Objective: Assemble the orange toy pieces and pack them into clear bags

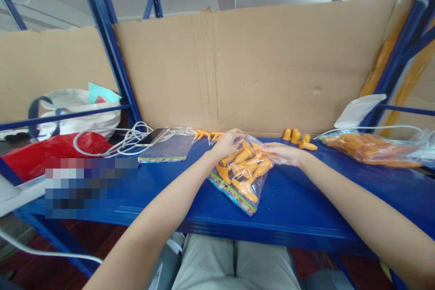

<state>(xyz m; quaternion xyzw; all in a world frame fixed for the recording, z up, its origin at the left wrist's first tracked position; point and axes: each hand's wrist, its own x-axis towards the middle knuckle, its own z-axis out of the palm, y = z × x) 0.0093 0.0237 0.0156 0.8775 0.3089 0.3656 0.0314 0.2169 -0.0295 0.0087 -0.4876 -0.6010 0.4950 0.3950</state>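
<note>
A clear plastic bag (263,186) with a colourful printed header strip lies on the blue shelf, its strip toward me. Several orange plastic pieces (242,156) with ridged shafts fill it. At the bag's far left corner my left hand (229,143) is closed on the plastic, its fingertips partly hidden. My right hand (284,152) grips the bag's right edge between thumb and fingers. Behind my left hand lie orange branched pieces (203,135) beside small metal-looking spirals. Several loose orange pegs (295,136) stand or lie beyond my right hand.
A flat clear bag (173,147) lies left, with a phone (152,137) and white cables (132,138) beside it. Filled orange bags (370,147) lie right. Cardboard (265,68) walls the back; blue posts (108,45) flank it. A red bag (68,147) sits far left.
</note>
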